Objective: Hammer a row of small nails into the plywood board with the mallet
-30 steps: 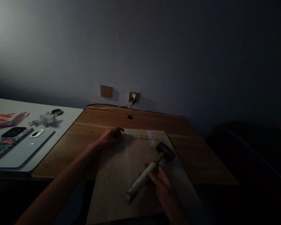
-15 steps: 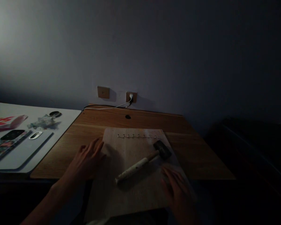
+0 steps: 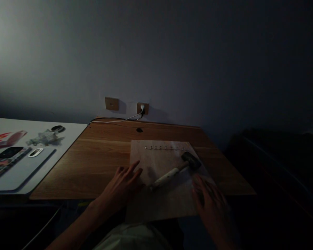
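Observation:
A thin pale wooden board lies on the wooden desk, its near end jutting past the front edge. Near its far end runs a row of several small upright metal nails. A hammer with a dark head and a partly white handle rests diagonally on the board, head to the far right. My left hand lies at the board's left side, fingers spread and open. On the right edge, below the hammer head, my right hand rests with its thumb apart from loosely bent fingers. Neither hand touches the hammer.
The wooden desk stands against a wall with two sockets, one holding a plug and cables. On a white table to the left lie a grey slab-like case, a patterned phone-like item and a crumpled clear bag.
The board, with the hammer on it, has shifted right and slightly away across the desk. Both my hands have moved along with it; the view has tilted a little.

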### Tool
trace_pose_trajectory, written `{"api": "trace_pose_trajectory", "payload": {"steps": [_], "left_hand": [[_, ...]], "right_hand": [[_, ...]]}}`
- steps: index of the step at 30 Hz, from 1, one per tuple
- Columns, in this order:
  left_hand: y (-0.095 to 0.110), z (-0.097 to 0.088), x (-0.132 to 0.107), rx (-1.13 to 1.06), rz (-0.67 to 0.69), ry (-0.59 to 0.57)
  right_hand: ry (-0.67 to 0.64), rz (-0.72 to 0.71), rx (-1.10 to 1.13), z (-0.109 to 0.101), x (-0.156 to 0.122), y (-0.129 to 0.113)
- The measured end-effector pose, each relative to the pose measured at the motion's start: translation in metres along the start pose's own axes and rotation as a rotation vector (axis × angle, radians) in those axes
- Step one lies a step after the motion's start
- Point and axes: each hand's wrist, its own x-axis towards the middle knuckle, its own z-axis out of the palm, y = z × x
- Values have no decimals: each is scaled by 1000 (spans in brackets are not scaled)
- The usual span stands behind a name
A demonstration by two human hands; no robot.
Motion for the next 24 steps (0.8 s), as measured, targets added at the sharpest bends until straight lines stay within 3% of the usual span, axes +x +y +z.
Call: {"api": "trace_pose_trajectory", "payload": {"steps": [7,12,17,24], "left_hand": [[41,31,89,-173,97,-23],[55,50,125,-253,197,-18],[63,48,139,-287,185,1],[71,43,134,-221,143,-10]], "right_hand": [[-60,242,-114,2,18,103],[-105,388,-181,-1,25,150],[-119,420,-150,-3,27,165],[-15,458,-136,-6,23,158]]}}
